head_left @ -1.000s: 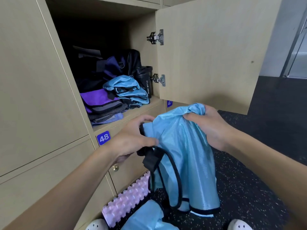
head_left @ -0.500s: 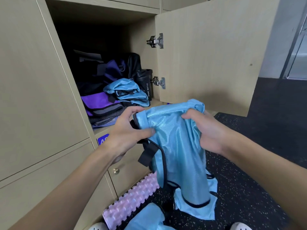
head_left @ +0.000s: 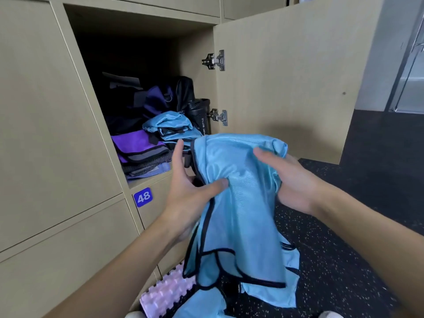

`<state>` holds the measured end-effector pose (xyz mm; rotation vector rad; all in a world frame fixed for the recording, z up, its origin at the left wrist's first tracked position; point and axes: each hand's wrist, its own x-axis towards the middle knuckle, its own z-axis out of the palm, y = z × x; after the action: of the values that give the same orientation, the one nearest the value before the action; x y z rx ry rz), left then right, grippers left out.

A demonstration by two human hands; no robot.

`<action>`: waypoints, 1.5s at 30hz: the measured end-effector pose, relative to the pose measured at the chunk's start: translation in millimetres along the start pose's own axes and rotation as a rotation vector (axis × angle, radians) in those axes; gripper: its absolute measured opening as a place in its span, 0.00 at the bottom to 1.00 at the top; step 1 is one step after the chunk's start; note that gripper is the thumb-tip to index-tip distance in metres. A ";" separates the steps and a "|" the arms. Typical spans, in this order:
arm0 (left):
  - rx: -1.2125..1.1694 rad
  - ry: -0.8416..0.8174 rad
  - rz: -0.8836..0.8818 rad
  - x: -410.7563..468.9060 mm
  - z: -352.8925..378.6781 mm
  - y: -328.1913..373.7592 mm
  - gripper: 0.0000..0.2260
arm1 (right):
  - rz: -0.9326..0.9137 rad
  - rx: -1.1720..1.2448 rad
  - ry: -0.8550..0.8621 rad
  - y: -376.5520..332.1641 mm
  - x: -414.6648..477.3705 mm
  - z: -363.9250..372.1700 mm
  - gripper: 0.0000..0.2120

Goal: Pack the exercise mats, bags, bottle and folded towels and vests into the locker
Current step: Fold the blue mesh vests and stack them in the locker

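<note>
The blue vest (head_left: pixel 238 203), hanging lengthwise downward, is gripped by left hand (head_left: pixel 190 189) and right hand (head_left: pixel 291 177), just before the locker (head_left: pixel 146 182) opening, up-left.

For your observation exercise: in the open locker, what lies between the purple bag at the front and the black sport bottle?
In the head view, a pile of folded light-blue vests lies between the purple bag and the black sport bottle, on the locker shelf.

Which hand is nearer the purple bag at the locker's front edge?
Left. The left hand is just right of the purple bag; the right hand holds the blue vest farther right.
</note>
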<state>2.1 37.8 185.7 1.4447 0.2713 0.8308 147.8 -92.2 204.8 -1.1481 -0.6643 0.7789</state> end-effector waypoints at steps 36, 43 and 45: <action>0.769 -0.298 -0.114 5.7 -31.2 27.5 0.26 | -0.024 -0.866 -0.171 -3.6 -15.2 -0.7 0.31; 1.125 -0.173 0.077 10.5 -32.8 17.2 0.04 | -0.177 -1.245 -0.118 -2.1 -10.5 -14.4 0.09; 1.140 -0.177 0.067 13.1 -35.3 12.4 0.05 | -0.204 -1.366 -0.087 1.5 -8.9 -17.3 0.11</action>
<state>-15.1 71.9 195.9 2.5809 0.6197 0.5865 156.3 -108.4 198.0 -2.2081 -1.4470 0.0956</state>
